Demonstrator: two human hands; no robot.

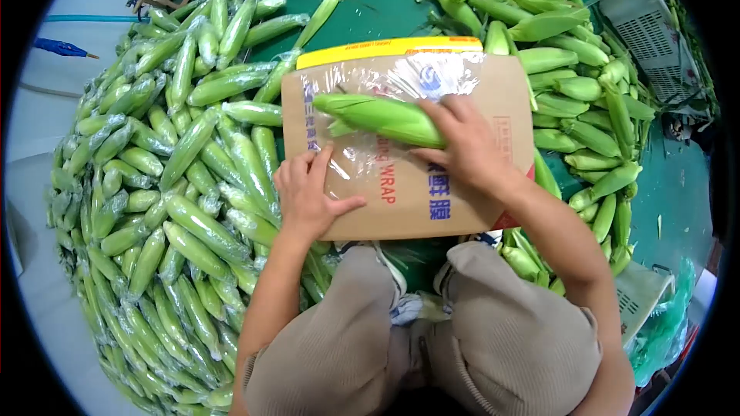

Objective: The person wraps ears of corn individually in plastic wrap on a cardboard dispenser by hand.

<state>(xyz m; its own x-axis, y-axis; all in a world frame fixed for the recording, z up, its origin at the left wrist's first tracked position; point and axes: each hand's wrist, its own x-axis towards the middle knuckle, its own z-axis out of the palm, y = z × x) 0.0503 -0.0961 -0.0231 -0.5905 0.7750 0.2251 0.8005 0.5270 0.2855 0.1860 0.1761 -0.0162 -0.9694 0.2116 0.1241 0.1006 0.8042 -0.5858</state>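
An ear of corn in its green husk lies lengthwise over the cardboard box in front of my knees, its leafy tip toward the left. My right hand is closed around its right end. Clear plastic wrap is spread on the box top beneath the corn. My left hand rests on the left part of the box at the wrap, thumb stretched out and fingers apart, with nothing visible in it. A yellow strip with red print runs along the far edge of the box.
A large heap of plastic-wrapped corn fills the left side. Unwrapped corn in husks is piled at the right. A white crate stands far right, and a green plastic bag lies lower right on the green floor.
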